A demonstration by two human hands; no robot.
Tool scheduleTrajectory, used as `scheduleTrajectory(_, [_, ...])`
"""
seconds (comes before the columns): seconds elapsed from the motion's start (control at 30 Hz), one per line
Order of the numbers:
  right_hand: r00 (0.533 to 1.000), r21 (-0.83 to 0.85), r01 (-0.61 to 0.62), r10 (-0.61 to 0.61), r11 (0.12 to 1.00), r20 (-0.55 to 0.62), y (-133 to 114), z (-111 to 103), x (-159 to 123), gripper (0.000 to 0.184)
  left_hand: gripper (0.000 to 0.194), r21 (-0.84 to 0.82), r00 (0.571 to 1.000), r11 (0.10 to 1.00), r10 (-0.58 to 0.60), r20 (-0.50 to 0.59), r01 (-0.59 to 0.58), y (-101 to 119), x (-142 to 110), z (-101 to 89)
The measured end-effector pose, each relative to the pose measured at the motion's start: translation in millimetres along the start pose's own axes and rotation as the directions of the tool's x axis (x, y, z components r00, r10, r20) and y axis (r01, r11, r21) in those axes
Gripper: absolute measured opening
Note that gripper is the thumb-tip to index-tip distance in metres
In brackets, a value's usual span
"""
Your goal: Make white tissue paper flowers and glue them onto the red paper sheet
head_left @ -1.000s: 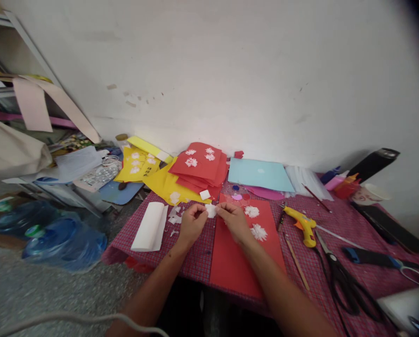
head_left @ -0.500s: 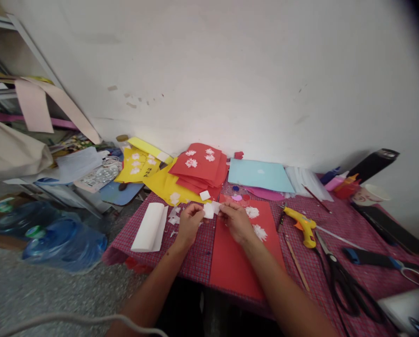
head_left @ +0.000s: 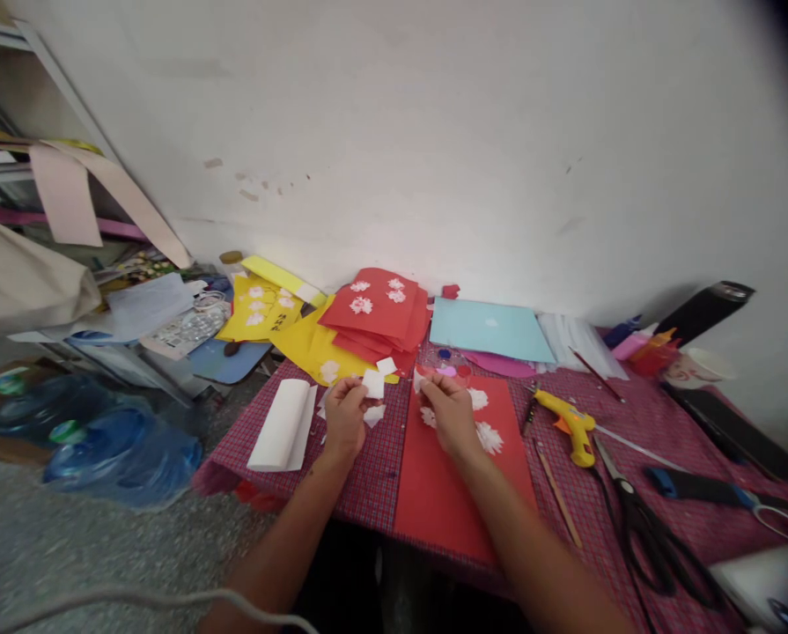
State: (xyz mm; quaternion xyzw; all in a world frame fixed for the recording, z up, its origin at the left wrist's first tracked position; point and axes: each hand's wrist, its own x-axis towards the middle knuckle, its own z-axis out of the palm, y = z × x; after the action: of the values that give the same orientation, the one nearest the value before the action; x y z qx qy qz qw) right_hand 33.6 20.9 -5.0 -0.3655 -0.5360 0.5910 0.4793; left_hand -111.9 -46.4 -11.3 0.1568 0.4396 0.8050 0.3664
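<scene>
Above the table (head_left: 377,493), left hand (head_left: 346,416) pinches white square (head_left: 373,383); right hand (head_left: 452,414), above the near red sheet (head_left: 456,502), pinches small white slip (head_left: 418,379).

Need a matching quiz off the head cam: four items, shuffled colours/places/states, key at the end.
Column 1
1. Left hand
2. Glue gun
3. Scissors
4. Blue card

Column 2
A. Black-handled
B. At the far side of the table
C. Pinching a white square
D. Yellow

Pairs: 1-C, 2-D, 3-A, 4-B
</scene>
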Motion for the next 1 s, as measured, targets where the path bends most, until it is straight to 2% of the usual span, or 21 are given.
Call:
scheduleTrajectory(0.07, [0.973, -0.267, 0.232, -0.221, 0.935, 0.070, 2, 3, -3, 0.019, 0.017, -0.041, 0.998, 0.998, 0.040, -0.058, -0.042, 1, 3, -1.7])
scheduleTrajectory(0.13, [0.897, -0.459, 0.442, -0.382, 0.770, 0.223, 5, 9, -8, 0.017, 0.019, -0.058, 0.995, 0.996, 0.060, -0.079, -0.064, 2, 4, -3.2])
scheduleTrajectory(0.17, [0.852, -0.516, 0.524, -0.421, 0.678, 0.313, 7, 12, -11, 0.017, 0.019, -0.056, 0.995, 0.996, 0.063, -0.079, -0.068, 3, 4, -3.5])
scheduleTrajectory(0.23, [0.770, -0.578, 0.638, -0.410, 0.509, 0.489, 11, 18, -15, 0.016, 0.019, -0.036, 0.995, 0.997, 0.067, -0.076, -0.070, 4, 3, -2.9])
scheduleTrajectory(0.27, [0.744, -0.600, 0.668, -0.377, 0.441, 0.552, 12, 21, -17, 0.015, 0.019, -0.024, 0.995, 0.997, 0.069, -0.072, -0.071, 4, 3, -2.2])
scheduleTrajectory(0.33, [0.728, -0.640, 0.685, -0.306, 0.347, 0.613, 13, 22, -19, 0.019, 0.018, -0.005, 0.995, 0.997, 0.074, -0.060, -0.074, 6, 1, -0.3])
scheduleTrajectory(0.37, [0.734, -0.656, 0.678, -0.286, 0.330, 0.616, 13, 21, -18, 0.021, 0.018, 0.003, 0.996, 0.997, 0.076, -0.053, -0.076, 6, 0, 0.5])
scheduleTrajectory(0.43, [0.760, -0.669, 0.650, -0.283, 0.361, 0.585, 10, 16, -16, 0.020, 0.017, 0.022, 0.996, 0.997, 0.080, -0.035, -0.079, 6, -1, 1.1])
scheduleTrajectory(0.6, [0.824, -0.604, 0.565, -0.424, 0.563, 0.376, 1, 4, -12, 0.018, 0.013, 0.161, 0.994, 0.982, 0.093, 0.065, -0.102, -2, -1, -3.5])
scheduleTrajectory(0.67, [0.814, -0.567, 0.576, -0.481, 0.589, 0.327, 0, 4, -13, 0.014, 0.011, 0.242, 0.986, 0.961, 0.102, 0.134, -0.132, -6, -2, -6.2])
scheduleTrajectory(0.8, [0.778, -0.528, 0.619, -0.544, 0.582, 0.314, -2, 8, -17, 0.014, 0.008, 0.372, 0.959, 0.907, 0.099, 0.264, -0.196, -10, -4, -8.5])
scheduleTrajectory(1.0, [0.775, -0.501, 0.626, -0.543, 0.597, 0.322, -1, 8, -17, 0.020, 0.007, 0.430, 0.935, 0.871, 0.084, 0.345, -0.237, -5, -9, -4.9])
